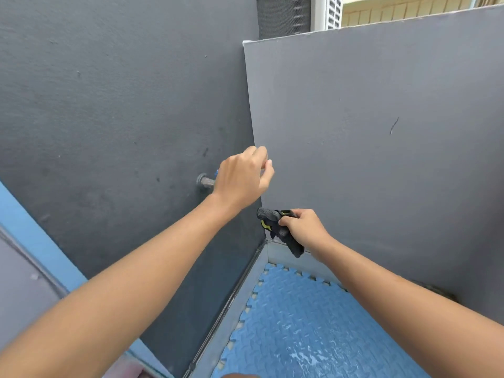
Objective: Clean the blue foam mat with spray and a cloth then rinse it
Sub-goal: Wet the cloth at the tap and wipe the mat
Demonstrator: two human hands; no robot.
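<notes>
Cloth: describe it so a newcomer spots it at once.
Find the corner where the two grey walls meet above the blue foam mat. There the right hand grips the cloth: crumpled dark grey fabric with yellow-green trim, the only fabric in view.

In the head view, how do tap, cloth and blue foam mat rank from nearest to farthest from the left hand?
1. tap, partly hidden by the left hand
2. cloth, lower right, in the right hand
3. blue foam mat, lowest, bottom right

Wet, textured foam mat (313, 323); fuzzy cloth (275, 222); matt, rough painted wall (109, 105).
</notes>
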